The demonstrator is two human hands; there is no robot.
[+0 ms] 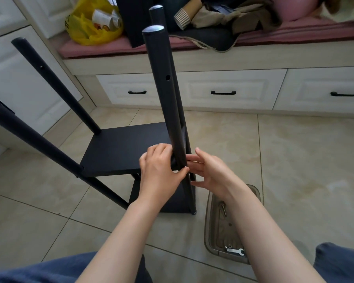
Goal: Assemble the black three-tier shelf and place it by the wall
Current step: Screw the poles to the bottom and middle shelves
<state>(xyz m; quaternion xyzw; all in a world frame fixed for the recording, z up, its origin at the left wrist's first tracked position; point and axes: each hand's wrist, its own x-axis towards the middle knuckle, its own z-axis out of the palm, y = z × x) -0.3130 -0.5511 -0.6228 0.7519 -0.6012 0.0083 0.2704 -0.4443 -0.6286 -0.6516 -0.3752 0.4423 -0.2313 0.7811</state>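
The black shelf stands on the tiled floor with two boards fitted: an upper board (129, 148) and a lower board (170, 201) beneath it. Black round posts rise from the corners; the near right post (166, 94) stands tall at centre, another right behind it. Two left posts (55, 86) lean away to the left. My left hand (161, 170) grips the near right post at the upper board's corner, thumb against it. My right hand (208, 170) is on the post's other side, fingers straight and touching it.
A clear plastic tray (215, 231) with a small wrench (235, 251), a hex key and small parts lies on the floor right of the shelf. Behind runs a white drawer bench (223, 90) with a pink cushion, a yellow bag (90, 23) and clutter. White cabinets stand left. My knees are at the bottom.
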